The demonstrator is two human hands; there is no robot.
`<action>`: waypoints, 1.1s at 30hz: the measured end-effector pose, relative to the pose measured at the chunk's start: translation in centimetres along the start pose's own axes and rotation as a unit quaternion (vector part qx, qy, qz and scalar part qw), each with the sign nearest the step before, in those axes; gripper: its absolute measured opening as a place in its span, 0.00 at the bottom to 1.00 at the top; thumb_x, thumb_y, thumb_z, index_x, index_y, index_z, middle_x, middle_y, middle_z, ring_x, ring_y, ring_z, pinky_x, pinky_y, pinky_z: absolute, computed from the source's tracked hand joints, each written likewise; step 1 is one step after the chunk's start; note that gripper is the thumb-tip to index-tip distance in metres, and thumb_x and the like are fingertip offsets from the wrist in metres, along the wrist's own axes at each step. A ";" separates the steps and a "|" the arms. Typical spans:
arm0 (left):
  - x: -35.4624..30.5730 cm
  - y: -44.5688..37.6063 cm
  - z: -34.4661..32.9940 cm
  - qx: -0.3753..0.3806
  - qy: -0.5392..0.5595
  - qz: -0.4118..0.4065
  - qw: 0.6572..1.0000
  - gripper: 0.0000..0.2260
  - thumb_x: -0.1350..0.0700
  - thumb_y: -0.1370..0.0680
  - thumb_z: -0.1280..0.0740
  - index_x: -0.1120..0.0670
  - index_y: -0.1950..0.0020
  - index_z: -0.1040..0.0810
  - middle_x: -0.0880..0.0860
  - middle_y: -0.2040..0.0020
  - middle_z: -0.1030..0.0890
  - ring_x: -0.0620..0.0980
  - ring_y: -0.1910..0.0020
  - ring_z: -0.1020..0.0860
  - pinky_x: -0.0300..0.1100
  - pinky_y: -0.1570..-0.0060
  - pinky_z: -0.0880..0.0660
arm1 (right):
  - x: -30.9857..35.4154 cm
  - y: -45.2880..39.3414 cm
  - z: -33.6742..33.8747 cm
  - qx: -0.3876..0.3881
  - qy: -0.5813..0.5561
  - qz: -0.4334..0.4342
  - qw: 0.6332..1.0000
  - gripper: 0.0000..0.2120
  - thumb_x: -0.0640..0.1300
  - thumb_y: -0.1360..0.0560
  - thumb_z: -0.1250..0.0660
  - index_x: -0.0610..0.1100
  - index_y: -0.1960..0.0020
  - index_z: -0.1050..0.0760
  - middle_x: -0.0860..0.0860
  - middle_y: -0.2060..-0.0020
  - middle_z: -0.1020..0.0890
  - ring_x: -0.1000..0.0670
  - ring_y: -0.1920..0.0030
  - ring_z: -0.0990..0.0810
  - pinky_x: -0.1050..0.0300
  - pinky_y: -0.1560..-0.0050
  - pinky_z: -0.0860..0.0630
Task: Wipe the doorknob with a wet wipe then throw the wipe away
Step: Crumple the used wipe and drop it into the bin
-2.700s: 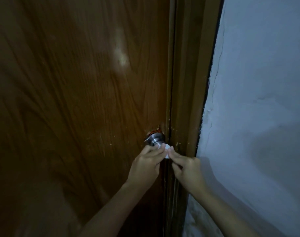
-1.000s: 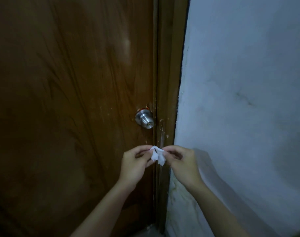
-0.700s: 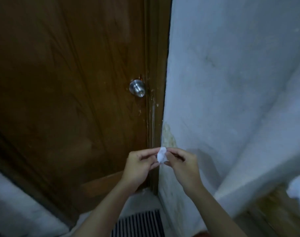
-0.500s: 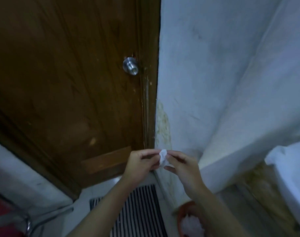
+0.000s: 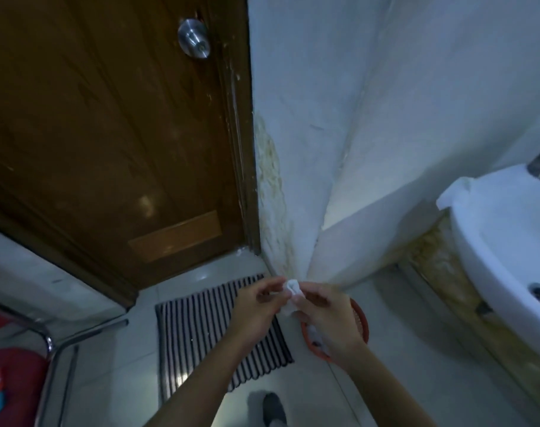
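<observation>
White wipe (image 5: 292, 295) sits pinched between our left hand (image 5: 256, 306) and right hand (image 5: 322, 315), low centre of frame, above the red bin (image 5: 359, 318). Our right hand hides much of that bin, so a loose drop may hit floor.

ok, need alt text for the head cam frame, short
Two bare hands, left hand and right hand, pinch a crumpled white wipe between them above a red-rimmed bin on the floor. A striped mat lies before a wooden door with a metal doorknob; a white sink sits right.
</observation>
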State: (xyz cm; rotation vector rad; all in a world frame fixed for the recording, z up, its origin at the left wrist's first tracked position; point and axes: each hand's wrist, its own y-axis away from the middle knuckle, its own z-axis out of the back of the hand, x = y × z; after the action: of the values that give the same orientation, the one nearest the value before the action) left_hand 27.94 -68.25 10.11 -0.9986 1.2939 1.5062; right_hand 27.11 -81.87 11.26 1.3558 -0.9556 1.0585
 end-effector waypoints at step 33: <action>4.0 -3.8 -14.7 0.004 -0.071 0.117 0.991 0.08 0.62 0.24 0.37 0.54 0.48 0.21 0.54 0.48 0.18 0.49 0.47 0.21 0.39 0.48 0.25 | -12.1 -7.0 18.2 -0.088 0.066 -0.111 0.988 0.09 0.28 0.28 0.36 0.34 0.50 0.23 0.40 0.54 0.19 0.45 0.57 0.22 0.68 0.64 0.24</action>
State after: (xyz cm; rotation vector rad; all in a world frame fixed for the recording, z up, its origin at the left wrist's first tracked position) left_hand 30.85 -82.07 3.33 -0.7389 1.3487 1.7153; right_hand 31.76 -99.95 -2.02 1.2001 -0.7617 0.8623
